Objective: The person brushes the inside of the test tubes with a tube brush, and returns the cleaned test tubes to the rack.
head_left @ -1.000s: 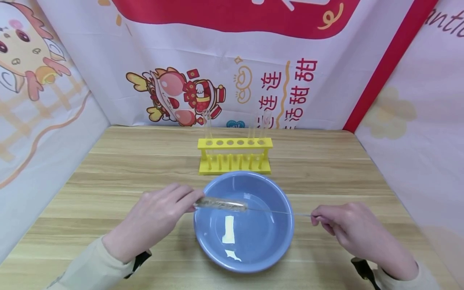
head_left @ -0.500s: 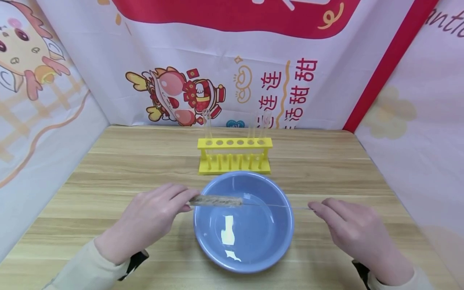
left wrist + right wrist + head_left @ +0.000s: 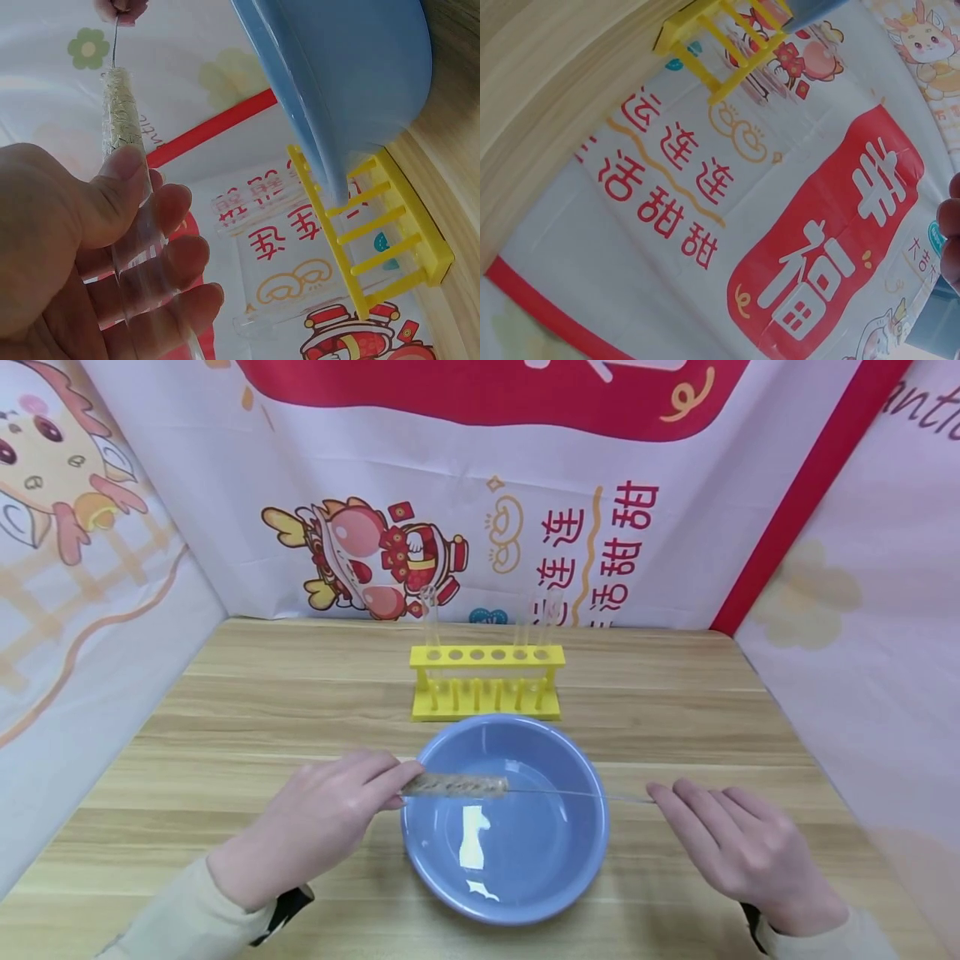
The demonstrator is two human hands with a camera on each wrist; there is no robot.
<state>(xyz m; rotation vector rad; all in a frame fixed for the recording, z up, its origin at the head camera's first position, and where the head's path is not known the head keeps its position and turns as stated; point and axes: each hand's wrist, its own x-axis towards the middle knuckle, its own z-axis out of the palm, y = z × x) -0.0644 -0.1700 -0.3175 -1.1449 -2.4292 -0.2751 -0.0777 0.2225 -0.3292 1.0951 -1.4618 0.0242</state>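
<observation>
wooden table (image 3: 262, 702) below, tube (image 3: 456, 786) across curled left hand (image 3: 326, 814), brush wire (image 3: 573, 793) in pinched right hand (image 3: 738, 845)

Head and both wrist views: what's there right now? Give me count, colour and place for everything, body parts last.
Clear cylindrical test tube: one, transparent, in the left hand, reaching over the basin
Wire-handled bristle brush: one, pale bristles, head inside that tube
Round plastic basin: one, blue, on the table
Plastic test-tube rack: one, yellow, behind the basin
Racked test tubes: three, transparent, one at the left end, two at the right
Wood-grain table: one, light brown, underneath
Printed cloth backdrop: three sides, mostly white and red, around the table
Sleeves: two, cream, at both wrists
Left hand: one, gripping the tube
Right hand: one, pinching the brush's wire
</observation>
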